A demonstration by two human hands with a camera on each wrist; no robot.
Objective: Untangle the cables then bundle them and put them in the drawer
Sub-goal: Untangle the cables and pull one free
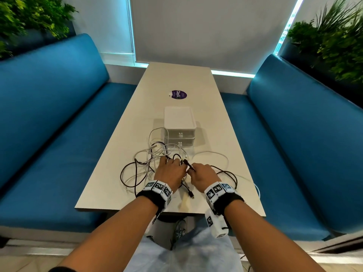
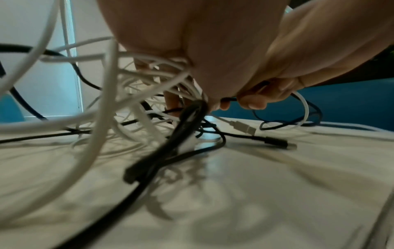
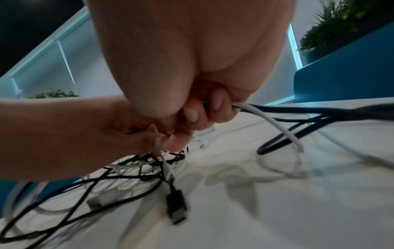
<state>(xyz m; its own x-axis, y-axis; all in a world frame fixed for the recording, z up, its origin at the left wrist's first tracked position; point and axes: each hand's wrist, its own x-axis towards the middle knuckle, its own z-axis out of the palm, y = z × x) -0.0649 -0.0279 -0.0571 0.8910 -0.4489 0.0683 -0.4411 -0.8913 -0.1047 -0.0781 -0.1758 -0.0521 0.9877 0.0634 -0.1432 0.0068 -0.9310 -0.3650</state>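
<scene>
A tangle of white and black cables (image 1: 152, 160) lies on the beige table (image 1: 110, 177) in front of a white two-drawer unit (image 1: 179, 118), both drawers closed. My left hand (image 1: 170, 169) reaches into the tangle, and in the right wrist view its fingers (image 3: 164, 141) pinch cable strands. My right hand (image 1: 199, 172) sits right beside it, fingers (image 3: 215, 106) curled round a black cable (image 3: 319, 112) and a white cable (image 3: 275, 121); a dark plug end (image 1: 189, 164) sticks out above its knuckles. A loose black plug (image 3: 178, 207) lies on the table below the hands.
A purple round sticker (image 1: 177, 94) marks the table beyond the drawer unit. Blue benches (image 1: 49, 118) flank the table on both sides. Cable loops (image 1: 229, 175) trail to the right, near the table edge. A white USB plug (image 2: 243, 127) rests on the tabletop.
</scene>
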